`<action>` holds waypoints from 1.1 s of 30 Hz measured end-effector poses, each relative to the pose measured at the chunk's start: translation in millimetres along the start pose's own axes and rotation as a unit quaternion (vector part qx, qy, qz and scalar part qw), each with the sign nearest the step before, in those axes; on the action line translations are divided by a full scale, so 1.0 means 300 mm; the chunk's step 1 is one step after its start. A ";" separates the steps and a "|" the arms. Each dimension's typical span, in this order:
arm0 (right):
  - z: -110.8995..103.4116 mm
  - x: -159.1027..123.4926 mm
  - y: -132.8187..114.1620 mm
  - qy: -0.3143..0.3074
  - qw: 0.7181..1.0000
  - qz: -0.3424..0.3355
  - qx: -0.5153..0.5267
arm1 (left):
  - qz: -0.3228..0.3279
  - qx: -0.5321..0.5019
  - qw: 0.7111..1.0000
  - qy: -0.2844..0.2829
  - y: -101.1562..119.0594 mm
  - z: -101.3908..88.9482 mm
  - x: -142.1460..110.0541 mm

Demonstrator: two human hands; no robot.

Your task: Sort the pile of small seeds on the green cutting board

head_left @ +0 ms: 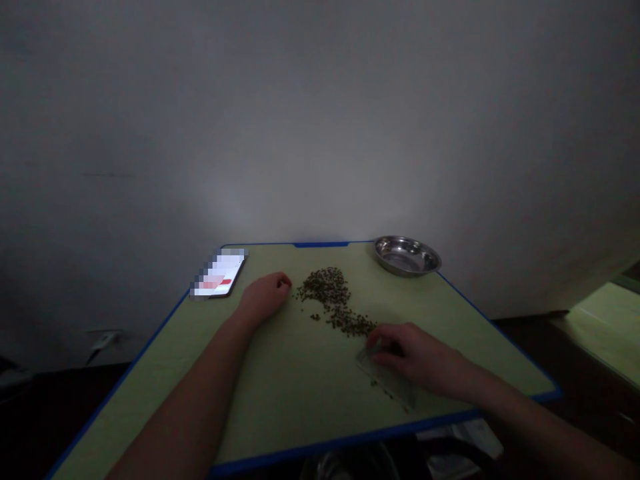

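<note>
Small dark grains that look like dried beans or peppercorns lie in a loose pile (327, 287) at mid-table, trailing toward the near right. My left hand (265, 295) rests on the table just left of the pile, fingers curled in, with nothing visible in them. At the near end of the trail is my right hand (413, 353), its fingers bent around the mouth of a clear plastic bag (387, 380). The bag lies flat, and a few grains show at it. The inside of my right grip is partly hidden.
A shallow steel bowl (407, 256) stands at the table's far right corner. A phone with a lit screen (220, 275) lies at the far left edge. The pale green table (300, 387) has a blue rim and meets a grey wall (320, 133).
</note>
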State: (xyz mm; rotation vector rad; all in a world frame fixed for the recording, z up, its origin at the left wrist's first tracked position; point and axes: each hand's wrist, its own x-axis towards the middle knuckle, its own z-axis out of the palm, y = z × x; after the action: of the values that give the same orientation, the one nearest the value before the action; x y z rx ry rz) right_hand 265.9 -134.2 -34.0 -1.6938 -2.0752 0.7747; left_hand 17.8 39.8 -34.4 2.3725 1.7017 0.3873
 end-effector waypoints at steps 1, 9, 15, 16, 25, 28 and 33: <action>0.004 0.000 -0.005 0.002 1.000 0.004 -0.003 | 0.000 0.001 1.000 -0.001 0.000 0.000 0.000; 0.030 -0.004 -0.026 0.017 1.000 0.010 -0.019 | 0.001 0.002 1.000 -0.001 0.007 -0.005 -0.002; 0.046 -0.004 -0.046 0.003 1.000 0.012 -0.011 | -0.001 0.003 1.000 0.001 0.001 0.002 0.000; 0.049 -0.003 -0.049 0.001 1.000 0.013 -0.010 | 0.000 0.004 1.000 0.002 0.000 0.003 0.000; 0.060 0.000 -0.067 -0.021 0.999 -0.030 -0.003 | 0.005 0.002 1.000 0.008 -0.007 0.013 0.007; 0.065 0.003 -0.077 -0.033 0.998 -0.052 0.022 | 0.004 0.000 1.000 0.007 -0.004 0.010 0.004; 0.069 0.003 -0.093 -0.042 0.996 -0.077 0.014 | -0.001 -0.001 1.000 0.003 0.003 0.006 -0.001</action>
State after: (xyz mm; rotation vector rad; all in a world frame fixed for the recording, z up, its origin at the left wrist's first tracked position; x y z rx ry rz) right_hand 231.9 -141.1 -33.5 -1.4902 -2.2092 0.8361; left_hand 19.2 39.1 -35.8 2.3696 1.7064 0.3973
